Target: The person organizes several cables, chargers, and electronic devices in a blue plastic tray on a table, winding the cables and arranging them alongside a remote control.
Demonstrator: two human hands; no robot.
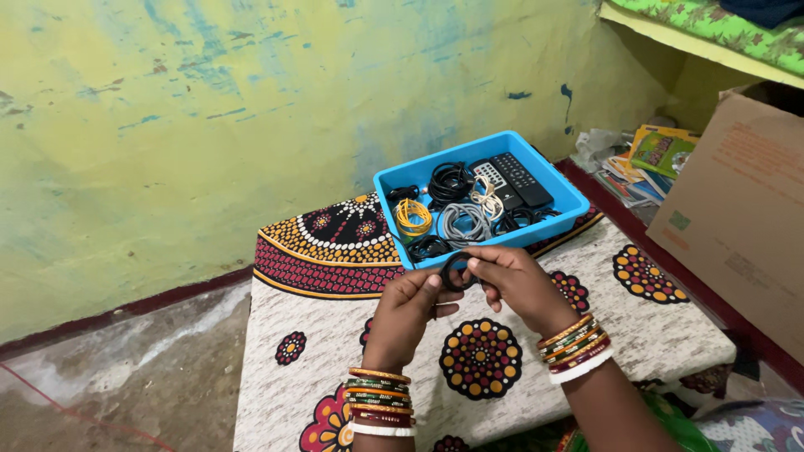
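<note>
My left hand (408, 308) and my right hand (517, 280) meet over a patterned cloth and together hold a small coil of black cable (455, 272). Both wrists carry stacks of coloured bangles. Just beyond the hands sits a blue plastic tray (563, 186) holding several coiled cables: a yellow one (412, 217), a grey one (463, 222), a black one (450, 180), plus two remote controls (512, 178). The held coil hovers right at the tray's near rim.
The tray rests on a low surface draped with a white cloth (662, 326) printed with round floral patterns. A cardboard box (741, 222) stands at the right. Books and papers (649, 155) lie behind it. A worn yellow-green wall (209, 125) rises at the back; bare floor (126, 393) lies left.
</note>
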